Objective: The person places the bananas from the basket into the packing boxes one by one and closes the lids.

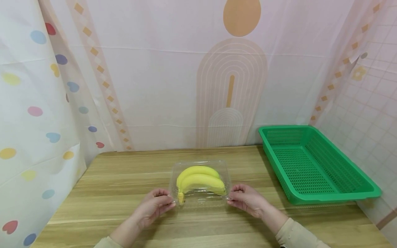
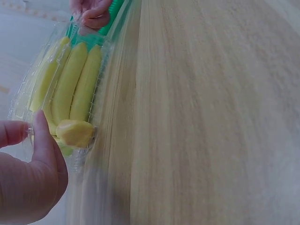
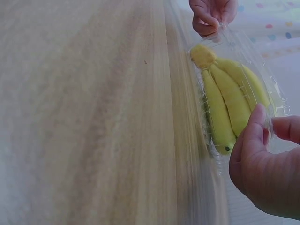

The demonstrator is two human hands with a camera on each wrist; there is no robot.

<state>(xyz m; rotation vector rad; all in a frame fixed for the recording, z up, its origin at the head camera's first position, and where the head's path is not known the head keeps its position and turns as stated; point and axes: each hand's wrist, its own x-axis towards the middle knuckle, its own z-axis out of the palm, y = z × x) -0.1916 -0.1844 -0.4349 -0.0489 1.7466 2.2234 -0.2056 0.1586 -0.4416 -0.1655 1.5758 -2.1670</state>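
A clear plastic clamshell box (image 1: 201, 199) stands in the middle of the wooden table, with a bunch of yellow bananas (image 1: 198, 181) inside it. My left hand (image 1: 158, 206) pinches the box's near left corner between thumb and fingers. At the near right corner, my right hand (image 1: 246, 200) pinches the rim in the same way. Through the clear wall in the left wrist view, the bananas (image 2: 70, 89) lie side by side with the joined stem end towards my left hand. The right wrist view shows the banana tips (image 3: 227, 140) close to my right hand.
A green perforated plastic basket (image 1: 310, 168) stands at the right of the wooden table (image 1: 124, 179). Behind the table hangs a patterned cloth (image 1: 155, 86), and a dotted cloth (image 1: 34, 137) hangs along the left side.
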